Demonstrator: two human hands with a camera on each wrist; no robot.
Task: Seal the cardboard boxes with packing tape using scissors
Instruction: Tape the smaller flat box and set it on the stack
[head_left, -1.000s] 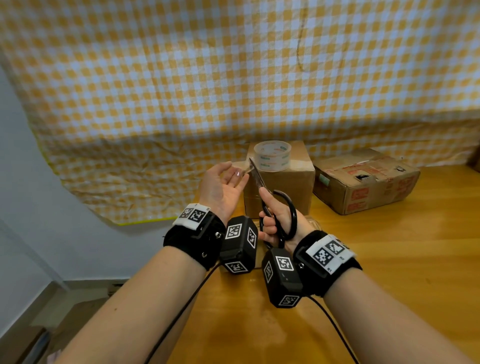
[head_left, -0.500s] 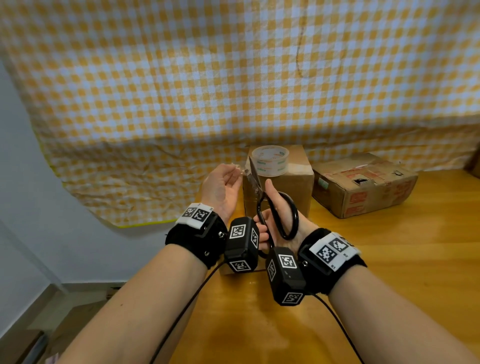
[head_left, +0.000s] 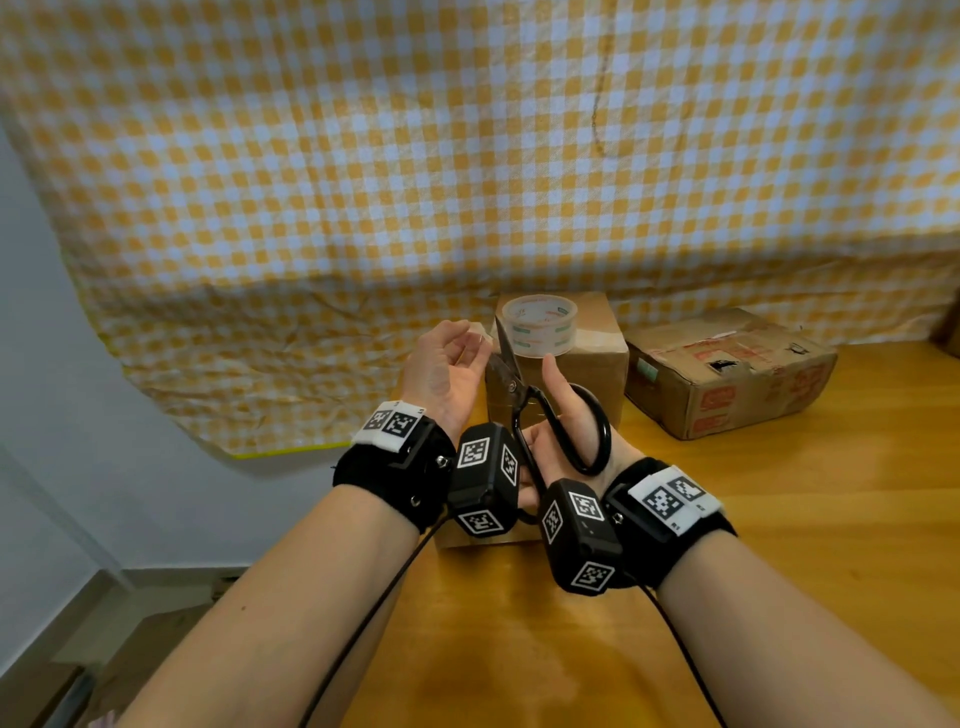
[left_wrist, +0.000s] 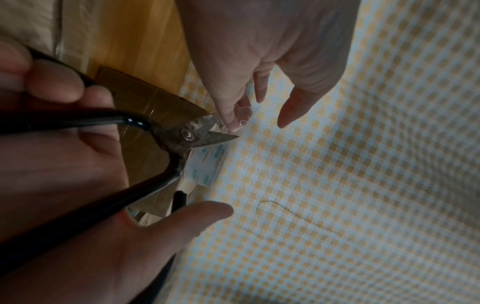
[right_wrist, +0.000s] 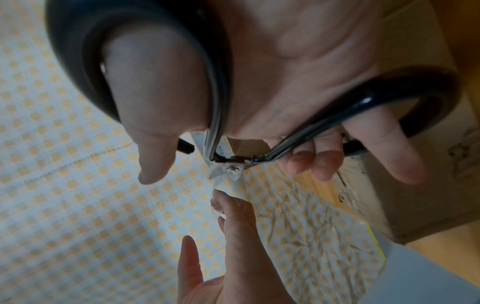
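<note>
My left hand (head_left: 467, 345) is raised palm-up and pinches the end of a clear tape strip (left_wrist: 242, 115) at its fingertips, thumb apart. My right hand (head_left: 553, 410) grips black-handled scissors (head_left: 511, 385), thumb through one loop, fingers round the other. The blades stand open, with the strip between them right by my left fingertips (right_wrist: 223, 203). The tape roll (head_left: 539, 327) lies on top of a plain cardboard box (head_left: 587, 374) just behind the hands. A nearer cardboard box (head_left: 457, 540) is mostly hidden under my wrists.
A worn box with red print (head_left: 727, 379) sits to the right on the wooden table (head_left: 779, 519). A yellow checked cloth (head_left: 467, 156) hangs behind everything. The table's left edge runs just left of my left wrist, with floor below it.
My right thumb has spread the scissor handles and the blades have opened at the tape. My left fingers have curled in more. Both hands stay in the same place.
</note>
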